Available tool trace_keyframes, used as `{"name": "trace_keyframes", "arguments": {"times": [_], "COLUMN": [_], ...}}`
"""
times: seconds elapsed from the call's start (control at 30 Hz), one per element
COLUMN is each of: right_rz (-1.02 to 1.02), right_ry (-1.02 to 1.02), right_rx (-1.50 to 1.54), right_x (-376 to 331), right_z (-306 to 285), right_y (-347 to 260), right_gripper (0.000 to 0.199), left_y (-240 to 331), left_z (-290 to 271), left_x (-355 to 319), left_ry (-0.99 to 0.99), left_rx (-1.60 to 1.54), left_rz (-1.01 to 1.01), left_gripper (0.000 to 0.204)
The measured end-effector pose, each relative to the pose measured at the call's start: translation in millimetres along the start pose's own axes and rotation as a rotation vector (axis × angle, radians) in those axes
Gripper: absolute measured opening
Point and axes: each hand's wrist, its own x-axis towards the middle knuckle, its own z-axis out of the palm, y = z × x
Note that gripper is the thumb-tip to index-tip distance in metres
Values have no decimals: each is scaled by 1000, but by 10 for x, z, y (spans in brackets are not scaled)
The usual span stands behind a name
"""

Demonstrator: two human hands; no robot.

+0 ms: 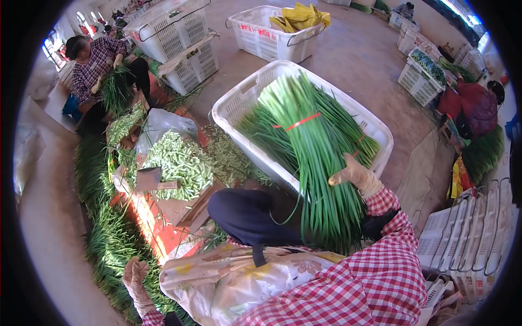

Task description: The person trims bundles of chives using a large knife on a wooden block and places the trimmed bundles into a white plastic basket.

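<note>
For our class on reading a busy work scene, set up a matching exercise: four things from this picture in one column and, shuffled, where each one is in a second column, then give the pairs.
Things
1. Tied bundle of green stalks
2. Cleaver
3. Yellow bags
4. Left hand

Places
A. in the far white crate
B. on the chopping board by the cut green ends
C. gripped by the gloved right hand, over the near white crate
D. on the loose greens on the floor

Pairs: 1-C, 2-B, 3-A, 4-D

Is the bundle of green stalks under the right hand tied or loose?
Tied. A red band wraps the bundle of green stalks near its upper part; the gloved right hand grips it over the white crate.
</note>
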Motion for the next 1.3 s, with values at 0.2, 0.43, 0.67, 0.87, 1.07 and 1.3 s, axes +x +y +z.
{"name": "trace_keyframes", "arguments": {"times": [0.2,0.43,0.67,0.87,1.07,1.3], "right_rz": [-189,-405,-387,-171,74,243], "right_ry": [353,552,541,54,-458,-540], "right_rx": [-1103,-1562,-1515,-597,188,638], "right_x": [303,341,349,469,225,-28], "right_z": [147,10,-19,-205,-325,-233], "right_y": [-116,-1,41,95,662,1251], "right_gripper": [84,84,90,86,69,60], "left_y": [124,3,-55,-402,-438,-295], "left_z": [161,90,-2,-226,-16,110], "left_x": [91,55,72,158,177,244], "left_ry": [-86,-77,-8,-64,-77,-185], "left_rx": [-83,-48,-10,-51,-32,-70], "left_rz": [20,37,-18,-37,-88,-40], "left_gripper": [36,36,37,41,45,47]}}
